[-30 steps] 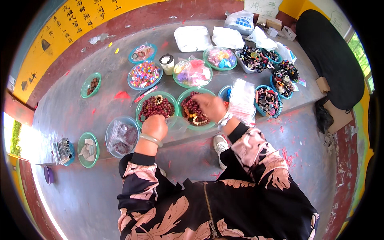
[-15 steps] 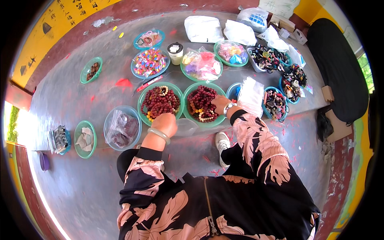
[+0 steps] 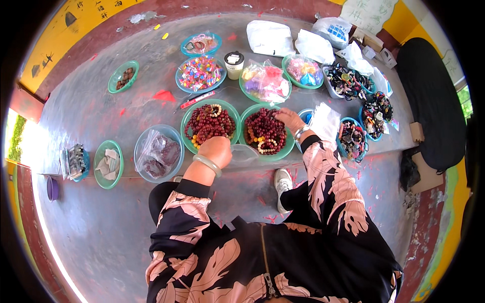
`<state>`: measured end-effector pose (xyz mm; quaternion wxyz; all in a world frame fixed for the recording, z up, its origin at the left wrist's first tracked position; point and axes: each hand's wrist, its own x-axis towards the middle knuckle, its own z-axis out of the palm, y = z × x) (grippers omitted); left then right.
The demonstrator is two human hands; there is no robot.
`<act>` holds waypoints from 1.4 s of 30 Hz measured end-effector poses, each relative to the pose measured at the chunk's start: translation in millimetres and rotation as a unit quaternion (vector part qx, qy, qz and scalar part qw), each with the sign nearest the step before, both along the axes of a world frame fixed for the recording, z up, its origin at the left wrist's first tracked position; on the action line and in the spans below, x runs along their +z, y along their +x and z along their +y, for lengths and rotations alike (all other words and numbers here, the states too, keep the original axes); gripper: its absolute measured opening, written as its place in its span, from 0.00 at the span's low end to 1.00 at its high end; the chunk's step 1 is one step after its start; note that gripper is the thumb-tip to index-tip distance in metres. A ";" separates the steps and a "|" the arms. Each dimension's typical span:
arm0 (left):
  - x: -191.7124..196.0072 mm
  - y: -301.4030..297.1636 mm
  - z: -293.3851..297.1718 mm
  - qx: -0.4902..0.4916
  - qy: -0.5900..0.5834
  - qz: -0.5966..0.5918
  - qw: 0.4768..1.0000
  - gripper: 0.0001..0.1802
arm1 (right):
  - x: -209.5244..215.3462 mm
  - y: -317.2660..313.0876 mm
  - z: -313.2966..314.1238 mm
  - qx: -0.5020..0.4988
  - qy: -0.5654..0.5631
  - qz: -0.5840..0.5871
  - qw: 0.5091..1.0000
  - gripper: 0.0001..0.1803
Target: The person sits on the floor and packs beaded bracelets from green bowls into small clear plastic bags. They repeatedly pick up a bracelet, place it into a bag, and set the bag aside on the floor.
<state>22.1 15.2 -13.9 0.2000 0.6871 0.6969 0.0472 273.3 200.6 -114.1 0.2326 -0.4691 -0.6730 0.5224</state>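
Observation:
Two green bowls of dark red bead bracelets stand side by side on the grey concrete ledge. My left hand [image 3: 216,150], with a pale bangle on the wrist, rests curled at the near rim of the left bowl [image 3: 188,117], and whether it holds anything is hidden. My right hand [image 3: 290,119] reaches into the right bowl [image 3: 289,151] and touches the dark red bracelets [image 3: 263,132] at its far right side. A clear plastic bag [image 3: 244,153] lies between the two bowls near my left hand.
Several more bowls hold coloured beads [image 3: 200,72], plastic packets [image 3: 264,81] and dark bracelets [image 3: 350,138]. A blue bowl [image 3: 157,151] holds a bag at the left. A lidded cup [image 3: 234,63], a red pen [image 3: 197,99] and white bags [image 3: 270,38] lie further back. My white shoe [image 3: 282,185] stands below the ledge.
The view has shifted slightly. My right hand has moved to the right side of the right bowl. My left hand stays at the left bowl's near rim.

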 end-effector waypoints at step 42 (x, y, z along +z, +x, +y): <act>-11.5 21.1 -5.7 -0.006 0.047 -0.125 0.991 0.08 | 113.8 -66.7 -136.4 0.345 0.213 -0.299 0.864 0.16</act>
